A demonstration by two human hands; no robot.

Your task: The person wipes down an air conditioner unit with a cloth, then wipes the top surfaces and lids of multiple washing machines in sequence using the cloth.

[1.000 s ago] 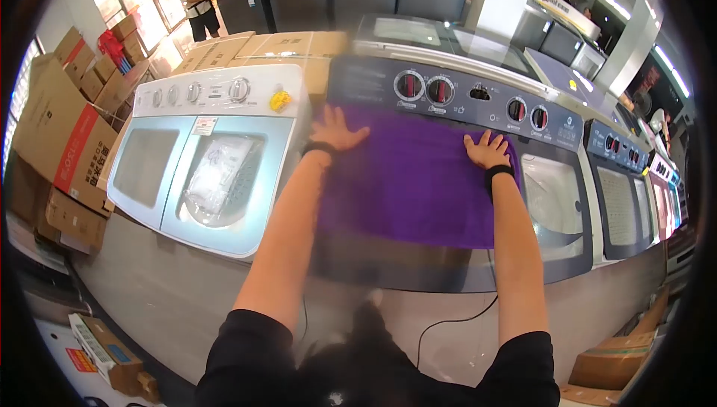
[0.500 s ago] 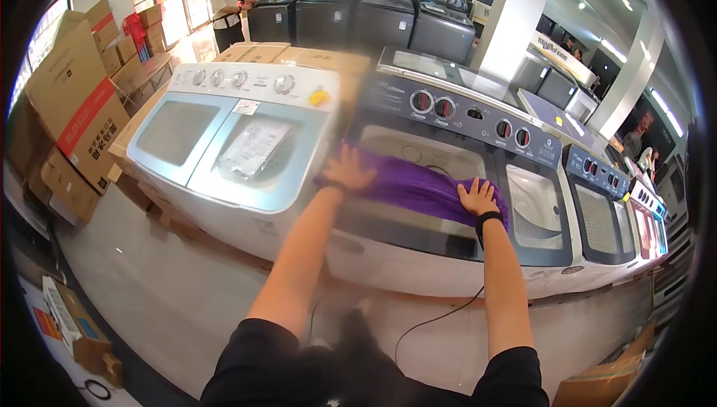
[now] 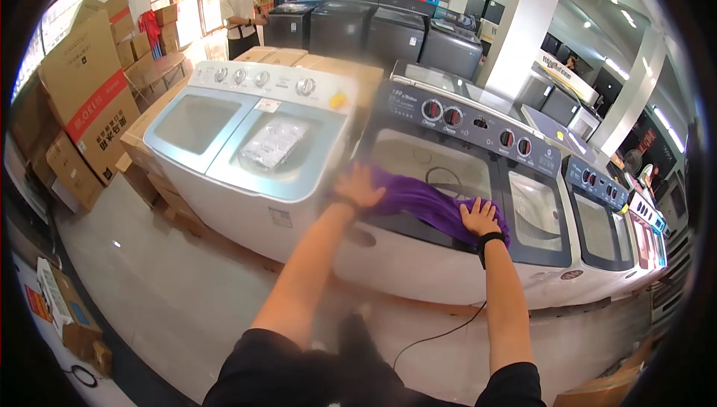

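A purple cloth [image 3: 422, 196] lies bunched lengthwise along the front part of a dark-topped twin-tub washing machine [image 3: 448, 154]. On the cloth's left end rests my left hand [image 3: 361, 186], its fingers spread and slightly blurred, at the machine's front left corner. My right hand [image 3: 480, 217], with a black band at the wrist, presses flat on the cloth's right end with fingers apart. Neither hand is closed around the cloth. Behind the cloth, a dark cable or hose loop shows through the clear lid.
Left of it stands a white and light-blue twin-tub washer [image 3: 254, 192] with a plastic-wrapped packet [image 3: 274, 143] on its lid. More washers [image 3: 601, 216] line the right. Cartons [image 3: 86, 101] stack at left. A person [image 3: 240, 15] stands at the back. A black cord [image 3: 441, 340] trails below.
Both hands have drawn the purple cloth slightly toward the machine's front edge, and it has bunched narrower. The whole view has shifted a little. Both hands stay on the cloth.
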